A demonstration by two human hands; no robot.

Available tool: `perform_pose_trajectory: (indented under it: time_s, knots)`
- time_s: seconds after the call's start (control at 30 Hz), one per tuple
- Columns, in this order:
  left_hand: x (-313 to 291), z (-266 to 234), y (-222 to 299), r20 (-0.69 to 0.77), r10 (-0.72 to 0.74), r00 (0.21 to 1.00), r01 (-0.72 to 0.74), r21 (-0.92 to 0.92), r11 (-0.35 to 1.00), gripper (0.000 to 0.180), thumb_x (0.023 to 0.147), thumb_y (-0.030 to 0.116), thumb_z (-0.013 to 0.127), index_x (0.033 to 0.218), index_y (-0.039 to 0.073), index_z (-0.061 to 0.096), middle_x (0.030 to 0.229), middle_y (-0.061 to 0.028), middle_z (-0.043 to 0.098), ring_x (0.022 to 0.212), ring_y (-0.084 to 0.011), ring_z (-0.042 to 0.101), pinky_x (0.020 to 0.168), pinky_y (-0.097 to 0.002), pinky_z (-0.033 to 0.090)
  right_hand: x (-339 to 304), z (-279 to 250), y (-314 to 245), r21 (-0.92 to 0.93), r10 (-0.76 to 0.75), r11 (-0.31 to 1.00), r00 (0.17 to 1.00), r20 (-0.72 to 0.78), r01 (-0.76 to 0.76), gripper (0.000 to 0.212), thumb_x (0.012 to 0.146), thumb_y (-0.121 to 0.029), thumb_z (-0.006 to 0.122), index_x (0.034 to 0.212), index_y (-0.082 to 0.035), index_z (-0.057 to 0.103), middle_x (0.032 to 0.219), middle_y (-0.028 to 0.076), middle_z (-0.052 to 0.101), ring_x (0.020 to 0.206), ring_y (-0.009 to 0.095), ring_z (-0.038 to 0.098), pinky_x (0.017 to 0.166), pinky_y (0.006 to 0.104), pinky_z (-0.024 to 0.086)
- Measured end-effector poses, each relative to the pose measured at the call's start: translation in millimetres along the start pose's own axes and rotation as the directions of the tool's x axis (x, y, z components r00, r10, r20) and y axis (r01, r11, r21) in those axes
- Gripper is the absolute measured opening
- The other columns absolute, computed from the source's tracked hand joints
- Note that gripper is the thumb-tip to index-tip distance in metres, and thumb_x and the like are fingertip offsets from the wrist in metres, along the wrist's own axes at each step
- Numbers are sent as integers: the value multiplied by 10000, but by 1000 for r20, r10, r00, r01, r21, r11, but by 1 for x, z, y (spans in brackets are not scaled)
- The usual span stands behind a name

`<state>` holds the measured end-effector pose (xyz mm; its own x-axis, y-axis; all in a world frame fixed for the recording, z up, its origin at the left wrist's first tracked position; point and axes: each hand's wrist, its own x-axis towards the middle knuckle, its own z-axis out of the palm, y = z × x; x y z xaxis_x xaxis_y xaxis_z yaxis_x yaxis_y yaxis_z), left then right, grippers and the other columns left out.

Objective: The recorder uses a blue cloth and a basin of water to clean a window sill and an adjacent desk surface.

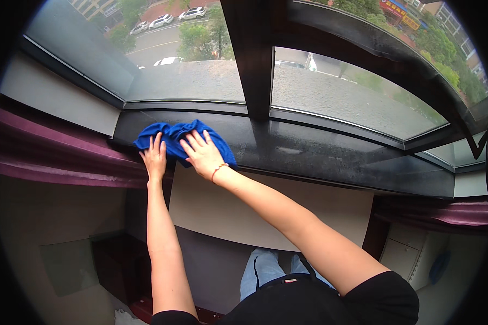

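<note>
A bunched blue cloth (174, 136) lies on the left part of a dark, glossy window sill (287, 146), its right end hanging slightly over the front edge. My left hand (155, 156) rests on the cloth's left part with fingers stretched forward. On the cloth's middle and right, my right hand (203, 154) lies flat, fingers spread, a thin red bracelet around its wrist. Both palms face down and press on the fabric; neither hand is wrapped around it. Faint streaks and light reflections show on the sill to the right of the cloth.
Behind the sill stand window panes (190, 81) in a dark frame (259, 81); the right sash (374, 32) is tilted inward. Purple curtains hang at the left (54, 149) and right (455, 211). A pale panel (265, 211) lies below the sill, before my legs.
</note>
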<state>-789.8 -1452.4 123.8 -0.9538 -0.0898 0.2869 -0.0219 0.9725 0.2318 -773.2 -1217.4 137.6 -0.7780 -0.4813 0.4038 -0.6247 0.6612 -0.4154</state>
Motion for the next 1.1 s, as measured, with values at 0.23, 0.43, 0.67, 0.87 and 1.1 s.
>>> perform_pose_trajectory:
  time_s: [0.23, 0.43, 0.67, 0.87, 1.1]
  knots:
    - [-38, 64, 38, -257, -461, 849, 91, -789, 608, 462, 1000, 175, 405, 1387, -77, 376, 1393, -296, 424, 1294, -421, 429, 1120, -486, 308, -18, 8, -7, -67, -124, 990, 991, -41, 121, 520, 912, -183, 562, 1432, -177, 531, 1512, 141, 474, 1454, 340, 376, 1191, 585, 253]
    - [-104, 75, 235, -171, -450, 877, 182, -747, 639, 575, 1047, 253, 440, 1467, -90, 248, 1516, -407, 210, 1454, -540, 151, 1200, -578, 106, -127, -124, 52, -225, 203, 952, 978, -42, -207, 630, 876, -411, 695, 1448, -206, 532, 1541, 121, 447, 1456, 326, 371, 1173, 555, 276]
    - [-208, 69, 402, -60, 24, 998, -62, -771, 633, 604, 966, 190, 573, 1466, -29, 315, 1475, -376, 237, 1352, -524, 299, 1145, -562, 223, -279, -254, 125, -480, 389, 787, 916, -100, -387, 913, 638, -301, 868, 1473, -254, 502, 1544, 66, 455, 1443, 280, 400, 1170, 507, 317]
    - [-267, 34, 489, 59, 567, 822, -407, -636, 656, 741, 871, 221, 683, 1521, 45, 375, 1348, -252, 497, 1203, -383, 542, 1143, -645, 223, -439, -328, 190, -560, 611, 464, 706, -358, -686, 903, 734, -122, 815, 1529, -240, 404, 1590, 68, 376, 1493, 294, 312, 1209, 501, 257]
    - [-269, 45, 514, 40, 619, 785, -465, -622, 630, 759, 868, 260, 711, 1477, -49, 380, 1392, -207, 518, 1241, -351, 538, 1183, -657, 167, -473, -356, 221, -606, 700, 344, 626, -344, -717, 1039, 682, -172, 875, 1570, -238, 341, 1617, 66, 337, 1504, 301, 291, 1196, 552, 265]
